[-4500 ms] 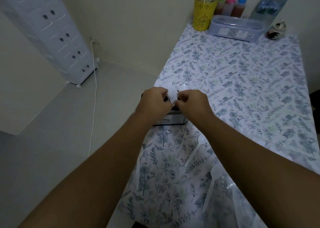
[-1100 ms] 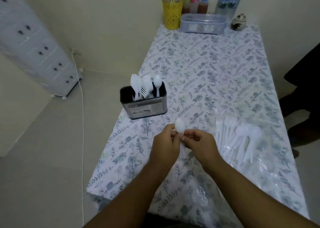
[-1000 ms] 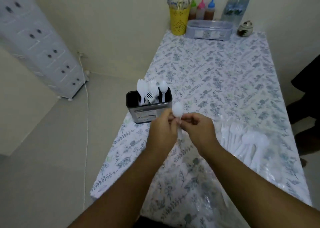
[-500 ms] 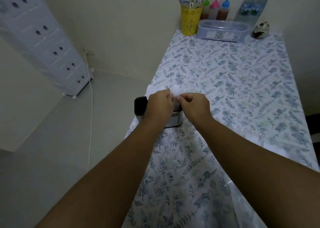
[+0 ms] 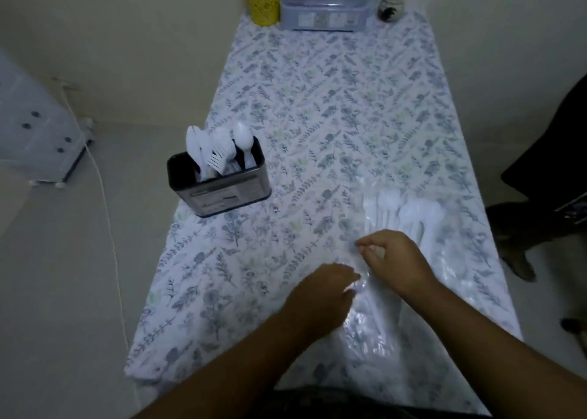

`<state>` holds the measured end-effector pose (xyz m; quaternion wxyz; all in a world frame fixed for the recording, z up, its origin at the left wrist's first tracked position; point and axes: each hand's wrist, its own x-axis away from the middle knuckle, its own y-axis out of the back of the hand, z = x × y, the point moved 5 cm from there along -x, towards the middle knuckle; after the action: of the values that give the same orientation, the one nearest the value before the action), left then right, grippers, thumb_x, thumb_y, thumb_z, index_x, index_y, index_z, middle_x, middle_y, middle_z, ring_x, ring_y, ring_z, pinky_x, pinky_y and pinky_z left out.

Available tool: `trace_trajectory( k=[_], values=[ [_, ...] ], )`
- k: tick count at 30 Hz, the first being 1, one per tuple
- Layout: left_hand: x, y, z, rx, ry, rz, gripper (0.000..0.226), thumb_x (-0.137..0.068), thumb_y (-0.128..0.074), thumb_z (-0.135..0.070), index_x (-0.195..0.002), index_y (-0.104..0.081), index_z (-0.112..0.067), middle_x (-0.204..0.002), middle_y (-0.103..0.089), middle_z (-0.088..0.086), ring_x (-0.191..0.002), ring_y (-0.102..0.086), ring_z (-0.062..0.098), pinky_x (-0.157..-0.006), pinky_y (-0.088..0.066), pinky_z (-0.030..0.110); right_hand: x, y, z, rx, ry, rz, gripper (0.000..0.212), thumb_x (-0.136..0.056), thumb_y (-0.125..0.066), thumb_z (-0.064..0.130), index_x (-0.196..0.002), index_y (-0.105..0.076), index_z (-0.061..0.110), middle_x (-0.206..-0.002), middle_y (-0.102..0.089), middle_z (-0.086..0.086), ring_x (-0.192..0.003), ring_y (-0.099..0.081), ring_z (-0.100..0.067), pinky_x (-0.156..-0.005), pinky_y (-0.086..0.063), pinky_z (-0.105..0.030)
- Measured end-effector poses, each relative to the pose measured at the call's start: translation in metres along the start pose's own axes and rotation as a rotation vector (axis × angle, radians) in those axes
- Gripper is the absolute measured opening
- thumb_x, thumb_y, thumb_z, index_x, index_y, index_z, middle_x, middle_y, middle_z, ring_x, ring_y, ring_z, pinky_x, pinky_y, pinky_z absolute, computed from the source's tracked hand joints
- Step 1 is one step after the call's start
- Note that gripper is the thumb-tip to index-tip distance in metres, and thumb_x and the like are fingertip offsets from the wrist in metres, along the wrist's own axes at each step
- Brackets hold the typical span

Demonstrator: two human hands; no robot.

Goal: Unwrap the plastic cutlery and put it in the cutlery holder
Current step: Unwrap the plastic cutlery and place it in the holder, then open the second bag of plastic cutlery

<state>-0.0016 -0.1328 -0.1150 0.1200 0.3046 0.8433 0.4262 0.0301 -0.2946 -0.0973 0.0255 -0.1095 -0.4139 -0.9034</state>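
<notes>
Hands (image 5: 355, 272) back from holder (image 5: 222, 186); wrapped cutlery (image 5: 403, 215) just beyond.

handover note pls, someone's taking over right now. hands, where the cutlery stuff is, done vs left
Left hand: near the table's front edge, fingers at a clear plastic wrapper; whether it grips is unclear.
Right hand: curled over the near end of the wrapped cutlery pile; blur hides whether it pinches anything.
Cutlery holder: on the table's left side, with several white spoons and forks standing in it.
Empty wrappers: lying under the forearms.
Done: several pieces unwrapped and in the holder.
Left: unwrap the pile's spoons and forks and put them in the holder.
</notes>
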Motion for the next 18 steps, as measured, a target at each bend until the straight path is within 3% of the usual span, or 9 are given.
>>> trace_trajectory(
  k=[2,3,5,7,9,11,13,15,18],
  values=[
    [0.017,-0.055,-0.012,-0.079,-0.143,0.203,0.051,-0.093,-0.042,-0.039,-0.134,-0.061,-0.015,-0.141,-0.058,0.011,-0.132,-0.053,0.029,-0.109,-0.045,0.047,0.035,-0.001,-0.041,0.081,-0.001,-0.029,0.022,-0.087,-0.065,0.022,-0.101,-0.082,0.020,-0.108,-0.078,0.000,-0.103,-0.070,-0.022,-0.096,-0.053,-0.036],
    [0.023,-0.074,-0.015,-0.146,-0.210,0.285,0.053,-0.093,-0.040,-0.040,-0.139,-0.055,-0.018,-0.149,-0.050,0.011,-0.138,-0.046,0.031,-0.112,-0.040,0.049,0.052,-0.003,-0.057,0.128,0.006,-0.038,0.022,-0.085,-0.068,0.022,-0.102,-0.082,0.022,-0.112,-0.077,-0.001,-0.106,-0.069,-0.026,-0.098,-0.053,-0.040],
    [0.028,-0.087,-0.013,-0.255,-0.282,0.350,0.053,-0.097,-0.034,-0.039,-0.147,-0.043,-0.025,-0.160,-0.033,0.010,-0.147,-0.031,0.031,-0.117,-0.031,0.050,0.085,-0.014,-0.085,0.198,0.025,0.000,0.031,-0.084,-0.073,0.026,-0.115,-0.077,0.024,-0.131,-0.069,-0.003,-0.121,-0.061,-0.029,-0.105,-0.048,-0.044],
    [0.025,-0.080,-0.007,-0.331,-0.341,0.346,0.055,-0.099,-0.023,-0.037,-0.153,-0.030,-0.032,-0.165,-0.019,0.005,-0.152,-0.017,0.026,-0.121,-0.018,0.049,0.110,-0.025,-0.100,0.218,0.074,0.064,0.047,-0.088,-0.065,0.042,-0.132,-0.067,0.026,-0.150,-0.054,-0.003,-0.136,-0.047,-0.027,-0.113,-0.040,-0.045],
    [0.018,-0.067,0.004,-0.397,-0.390,0.366,0.059,-0.097,-0.017,-0.036,-0.156,-0.017,-0.038,-0.167,-0.004,0.002,-0.153,0.000,0.023,-0.122,-0.002,0.045,0.127,-0.030,-0.103,0.232,0.127,0.092,0.059,-0.090,-0.057,0.055,-0.142,-0.059,0.026,-0.157,-0.042,-0.003,-0.143,-0.034,-0.022,-0.117,-0.031,-0.041],
    [0.006,-0.051,0.017,-0.441,-0.360,0.323,0.060,-0.098,-0.023,-0.032,-0.156,-0.012,-0.041,-0.166,0.005,0.003,-0.152,0.008,0.024,-0.121,0.006,0.043,0.135,-0.032,-0.099,0.279,0.162,0.104,0.064,-0.090,-0.056,0.062,-0.143,-0.057,0.027,-0.158,-0.041,-0.004,-0.144,-0.033,-0.022,-0.116,-0.030,-0.039],
    [-0.007,-0.033,0.030,-0.439,-0.212,0.193,0.064,-0.098,-0.045,-0.025,-0.156,-0.020,-0.036,-0.166,-0.006,0.008,-0.153,-0.002,0.029,-0.122,-0.002,0.046,0.138,-0.037,-0.095,0.331,0.162,0.118,0.064,-0.087,-0.060,0.067,-0.138,-0.062,0.028,-0.152,-0.050,-0.004,-0.137,-0.044,-0.025,-0.112,-0.038,-0.041],
    [-0.011,-0.011,0.033,-0.383,-0.041,0.008,0.061,-0.093,-0.060,-0.016,-0.150,-0.039,-0.024,-0.158,-0.034,0.013,-0.147,-0.029,0.032,-0.120,-0.025,0.052,0.135,-0.042,-0.089,0.359,0.125,0.121,0.061,-0.081,-0.062,0.067,-0.131,-0.066,0.031,-0.136,-0.059,0.000,-0.123,-0.054,-0.025,-0.100,-0.046,-0.041],
    [0.011,-0.005,0.013,-0.227,-0.160,-0.094,0.033,-0.091,-0.060,-0.010,-0.124,-0.064,-0.014,-0.117,-0.066,0.009,-0.111,-0.058,0.024,-0.098,-0.047,0.046,0.129,-0.050,-0.073,0.331,0.096,0.121,0.052,-0.079,-0.064,0.059,-0.122,-0.067,0.030,-0.114,-0.060,0.006,-0.106,-0.058,-0.020,-0.087,-0.051,-0.035]
  ],
)
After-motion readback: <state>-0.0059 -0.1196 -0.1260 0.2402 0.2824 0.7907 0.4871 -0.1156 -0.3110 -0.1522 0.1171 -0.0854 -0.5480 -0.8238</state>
